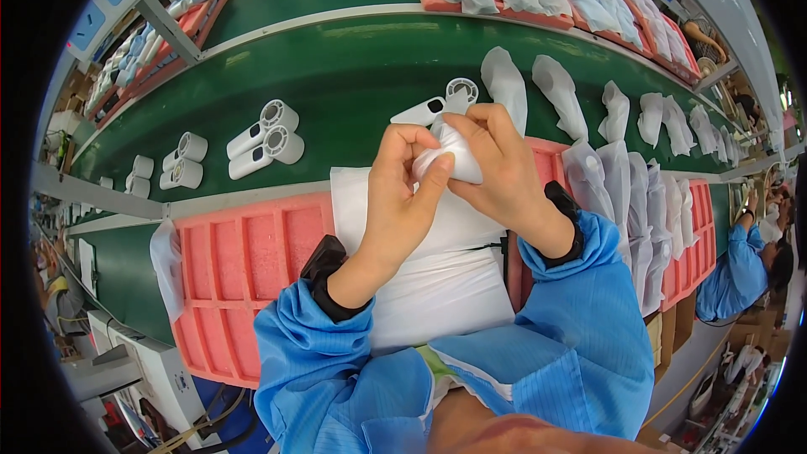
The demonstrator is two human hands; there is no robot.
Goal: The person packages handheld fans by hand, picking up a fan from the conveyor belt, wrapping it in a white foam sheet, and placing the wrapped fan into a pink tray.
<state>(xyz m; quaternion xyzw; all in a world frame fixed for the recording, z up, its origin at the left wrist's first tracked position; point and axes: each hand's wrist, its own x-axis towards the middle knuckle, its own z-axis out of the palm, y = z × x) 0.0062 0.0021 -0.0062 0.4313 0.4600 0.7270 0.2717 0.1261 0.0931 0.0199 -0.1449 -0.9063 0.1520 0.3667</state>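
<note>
My left hand point(395, 193) and my right hand point(500, 172) meet above the near edge of the green belt, fingers pinched on a thin white bag point(462, 166). The bag is bunched between them; whether anything is inside I cannot tell. Just beyond my fingers lies a white hair-dryer-like device point(416, 111) with a ringed round head, partly hidden by the hands and bag. Below my hands rests a stack of flat white bags point(441, 298). To the right of the hands, a bagged device point(504, 88) lies on the belt.
Pairs of bare white devices point(267, 139) lie along the belt point(336, 59) at left; more bagged ones point(559, 97) run right. A pink divided tray point(220, 303) sits at my left, another point(693, 244) with bagged devices at right. Loaded trays point(504, 7) line the far shelf. Another person point(735, 273) works at far right.
</note>
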